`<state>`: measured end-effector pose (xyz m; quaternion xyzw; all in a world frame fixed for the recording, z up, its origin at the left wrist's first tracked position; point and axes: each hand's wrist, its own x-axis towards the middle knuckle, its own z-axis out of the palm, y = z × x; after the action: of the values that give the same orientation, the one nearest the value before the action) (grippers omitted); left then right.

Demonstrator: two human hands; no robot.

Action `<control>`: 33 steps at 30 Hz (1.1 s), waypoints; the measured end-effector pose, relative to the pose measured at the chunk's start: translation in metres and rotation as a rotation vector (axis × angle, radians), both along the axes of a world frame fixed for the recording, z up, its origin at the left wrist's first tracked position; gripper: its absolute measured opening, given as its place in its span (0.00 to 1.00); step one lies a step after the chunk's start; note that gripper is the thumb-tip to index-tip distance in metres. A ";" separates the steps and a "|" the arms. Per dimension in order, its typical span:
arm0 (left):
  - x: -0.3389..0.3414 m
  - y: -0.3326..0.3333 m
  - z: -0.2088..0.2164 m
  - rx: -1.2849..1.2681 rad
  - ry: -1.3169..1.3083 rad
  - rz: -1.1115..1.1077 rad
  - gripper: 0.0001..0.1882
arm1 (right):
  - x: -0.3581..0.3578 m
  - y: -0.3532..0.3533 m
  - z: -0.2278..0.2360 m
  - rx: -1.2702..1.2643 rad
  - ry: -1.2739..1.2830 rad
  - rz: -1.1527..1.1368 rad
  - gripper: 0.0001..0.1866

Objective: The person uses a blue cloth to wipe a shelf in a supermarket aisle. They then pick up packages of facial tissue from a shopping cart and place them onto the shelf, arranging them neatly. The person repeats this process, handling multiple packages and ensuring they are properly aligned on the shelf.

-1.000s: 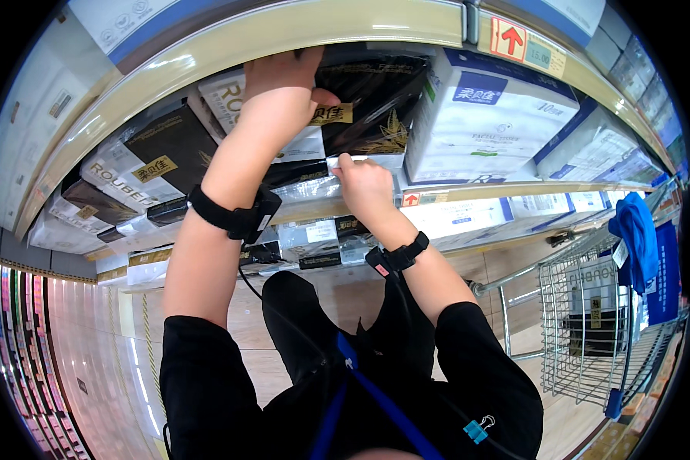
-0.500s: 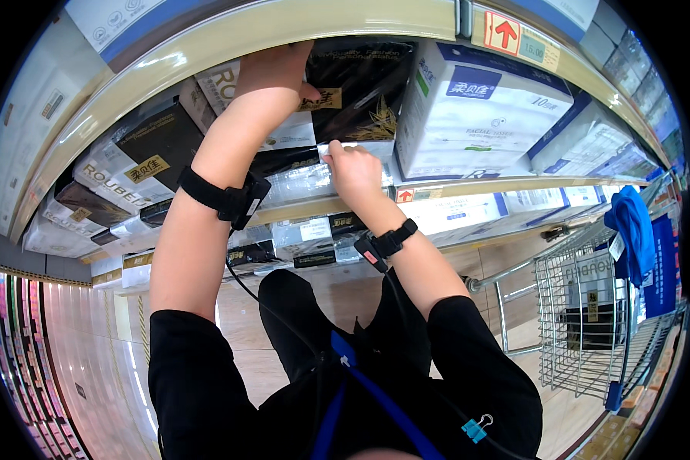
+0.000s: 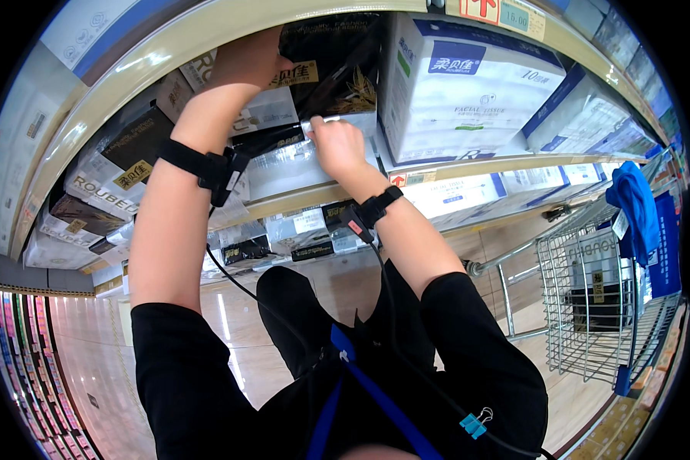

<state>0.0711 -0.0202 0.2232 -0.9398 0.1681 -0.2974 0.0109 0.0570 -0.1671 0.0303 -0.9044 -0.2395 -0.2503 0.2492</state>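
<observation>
A black and white tissue pack (image 3: 337,65) with gold print stands on the shelf in front of me. My left hand (image 3: 249,61) reaches in under the upper shelf edge at its left side; the thumb lies against the pack and the other fingers are hidden. Lower down, my right hand (image 3: 339,147) is closed in a pinch at the pack's bottom front edge, where shiny wrapping shows at the fingertips. Beneath it lies another wrapped pack (image 3: 284,170), its front pale and glossy. Right of my hands stands a large white and blue tissue pack (image 3: 468,100).
More black and white packs (image 3: 123,157) fill the shelf on the left. The upper shelf edge (image 3: 207,34) runs close above my left hand. A wire shopping cart (image 3: 590,307) at the right holds a pack, with blue cloth (image 3: 631,215) over its side.
Shelf and packs appear shifted left and up in the picture, along with both arms. My hands keep their places on the black and white pack.
</observation>
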 end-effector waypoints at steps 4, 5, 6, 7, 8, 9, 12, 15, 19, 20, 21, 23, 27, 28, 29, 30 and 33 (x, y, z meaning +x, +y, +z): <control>0.017 0.007 -0.001 -0.060 0.169 -0.011 0.34 | 0.017 0.002 -0.001 -0.020 0.007 0.002 0.07; 0.021 0.009 -0.007 0.007 -0.013 -0.059 0.30 | 0.022 0.004 -0.002 -0.045 0.009 0.002 0.07; 0.029 0.013 -0.007 -0.104 0.054 -0.078 0.28 | 0.028 0.006 -0.003 -0.070 0.012 0.001 0.07; 0.038 0.015 -0.005 -0.214 0.123 -0.097 0.27 | 0.035 0.009 -0.004 -0.096 0.015 -0.002 0.07; 0.045 0.014 -0.006 -0.326 0.199 -0.111 0.25 | 0.042 0.013 -0.007 -0.084 0.031 -0.017 0.07; 0.044 0.008 0.000 -0.197 0.184 -0.031 0.22 | 0.051 0.017 -0.007 -0.073 0.040 -0.036 0.07; 0.059 0.019 -0.005 -0.062 0.040 -0.037 0.22 | 0.070 0.032 0.002 -0.116 0.186 -0.074 0.08; 0.075 0.020 -0.010 0.060 -0.106 -0.062 0.22 | 0.086 0.032 0.009 -0.139 0.244 -0.096 0.11; 0.094 0.006 0.000 -0.024 0.200 0.211 0.30 | 0.107 0.031 0.004 -0.092 0.203 -0.127 0.10; 0.110 0.020 -0.004 0.135 0.065 0.199 0.37 | 0.110 0.042 0.003 -0.064 0.190 -0.119 0.10; 0.120 0.023 -0.006 0.287 -0.067 0.165 0.45 | 0.115 0.044 0.002 -0.043 0.179 -0.131 0.10; 0.133 0.029 -0.008 0.312 -0.017 0.177 0.46 | 0.121 0.047 0.002 -0.086 0.166 -0.114 0.09; 0.147 0.036 -0.004 0.348 0.059 0.181 0.47 | 0.124 0.044 0.002 -0.070 0.156 -0.057 0.09; 0.150 0.036 -0.006 0.358 0.056 0.190 0.47 | 0.123 0.042 0.002 -0.065 0.147 -0.062 0.09; 0.148 0.033 -0.005 0.371 0.048 0.200 0.46 | 0.123 0.042 0.001 -0.059 0.133 -0.066 0.09; 0.147 0.030 -0.004 0.382 0.039 0.210 0.46 | 0.124 0.042 0.001 -0.053 0.119 -0.071 0.09; 0.156 0.040 -0.008 0.406 -0.048 0.137 0.43 | 0.123 0.048 -0.001 0.026 0.160 -0.133 0.10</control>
<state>0.2271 0.0202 0.2150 -0.9202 0.1597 -0.2782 0.2242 0.1797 -0.1192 0.0290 -0.9320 -0.1553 -0.1964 0.2620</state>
